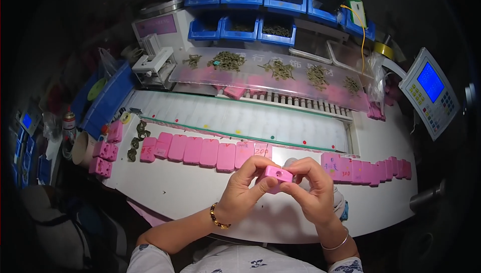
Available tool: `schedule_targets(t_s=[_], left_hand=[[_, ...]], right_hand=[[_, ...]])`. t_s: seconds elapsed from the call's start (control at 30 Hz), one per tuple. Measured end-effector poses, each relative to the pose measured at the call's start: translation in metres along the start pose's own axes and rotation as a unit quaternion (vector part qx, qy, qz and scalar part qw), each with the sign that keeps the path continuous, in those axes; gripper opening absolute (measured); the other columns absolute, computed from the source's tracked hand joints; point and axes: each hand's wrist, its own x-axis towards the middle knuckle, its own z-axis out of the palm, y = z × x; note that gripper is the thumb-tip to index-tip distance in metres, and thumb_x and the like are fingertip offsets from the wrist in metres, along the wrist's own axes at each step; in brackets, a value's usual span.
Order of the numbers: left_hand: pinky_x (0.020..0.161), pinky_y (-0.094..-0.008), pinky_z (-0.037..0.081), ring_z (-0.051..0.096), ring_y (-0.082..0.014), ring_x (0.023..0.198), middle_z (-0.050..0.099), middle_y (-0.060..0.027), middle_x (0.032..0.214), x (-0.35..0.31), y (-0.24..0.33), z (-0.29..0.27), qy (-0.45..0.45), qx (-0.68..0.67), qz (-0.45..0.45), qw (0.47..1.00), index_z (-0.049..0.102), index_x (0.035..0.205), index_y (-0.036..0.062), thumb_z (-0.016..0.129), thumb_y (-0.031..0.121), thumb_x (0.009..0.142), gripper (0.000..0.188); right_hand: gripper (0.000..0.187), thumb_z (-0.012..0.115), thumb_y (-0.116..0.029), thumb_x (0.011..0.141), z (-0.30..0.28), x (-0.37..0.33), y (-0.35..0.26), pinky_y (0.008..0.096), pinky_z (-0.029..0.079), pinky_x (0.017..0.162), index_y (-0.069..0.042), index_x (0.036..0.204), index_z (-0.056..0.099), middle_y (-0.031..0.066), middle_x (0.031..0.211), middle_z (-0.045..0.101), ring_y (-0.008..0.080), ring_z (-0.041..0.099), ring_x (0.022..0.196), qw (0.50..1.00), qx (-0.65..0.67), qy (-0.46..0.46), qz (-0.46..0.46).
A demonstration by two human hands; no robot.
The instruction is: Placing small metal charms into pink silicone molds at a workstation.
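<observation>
Pink holed block [279, 177], pinched between left hand [240, 193] and right hand [314, 191] at lower centre, might slip if either grip loosens.

The held block [274, 172] is pink, the bins [238, 35] blue.

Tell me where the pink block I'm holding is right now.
In the head view, the pink block is just right of centre, below mid-height, held between your left hand and right hand, over the white table.
</observation>
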Motion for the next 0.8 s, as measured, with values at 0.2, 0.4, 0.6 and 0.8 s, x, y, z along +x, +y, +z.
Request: schedule_targets(t_s=[0.2, 0.4, 0.6, 0.8], left_hand=[[0.100, -0.0362, 0.042, 0.053, -0.0172, 0.116, 0.057, -0.0078, 0.117, 0.011, 0.018, -0.025, -0.233, -0.155, -0.157, 0.947, 0.056, 0.113, 0.0065, 0.086, 0.008, 0.073, 0.049], [0.091, -0.0337, 0.050, 0.056, -0.0156, 0.111, 0.055, -0.0062, 0.116, 0.018, 0.037, -0.030, -0.241, -0.133, -0.233, 0.933, 0.055, 0.112, 0.0049, 0.081, -0.001, 0.076, 0.044], [0.071, -0.0282, 0.053, 0.061, -0.0122, 0.083, 0.063, -0.0055, 0.094, 0.071, 0.008, -0.103, 0.036, 0.328, -0.098, 0.939, 0.060, 0.101, 0.0025, 0.083, 0.019, 0.071, 0.041], [0.082, -0.0371, 0.050, 0.061, -0.0255, 0.094, 0.059, -0.0113, 0.098, 0.107, -0.019, -0.181, 0.168, 0.589, 0.022, 0.790, 0.058, 0.094, 0.0021, 0.081, 0.023, 0.071, 0.039]], right_hand=[[0.026, 0.078, -0.005, 0.078, -0.021, 0.004, -0.005, 0.0265, 0.039, 0.067, -0.003, 0.101, 0.067, 0.0052, 0.090, 0.066, 0.0142, 0.056, 0.082, 0.989, 0.075, -0.112, -0.061], [0.036, 0.070, 0.002, 0.083, -0.024, 0.005, -0.007, 0.0259, 0.045, 0.079, 0.000, 0.117, 0.062, 0.0078, 0.109, 0.062, 0.0131, 0.057, 0.094, 0.981, 0.150, -0.111, 0.053], [0.044, 0.065, 0.006, 0.083, -0.073, 0.008, -0.008, 0.0223, 0.048, 0.082, 0.000, 0.126, 0.056, 0.0058, 0.110, 0.059, 0.0097, 0.055, 0.094, 0.991, 0.007, 0.065, 0.119], [0.040, 0.063, 0.005, 0.086, -0.144, -0.003, -0.006, 0.0218, 0.047, 0.086, 0.002, 0.125, 0.055, 0.0061, 0.113, 0.058, 0.0090, 0.054, 0.094, 0.979, -0.058, 0.163, 0.106]])
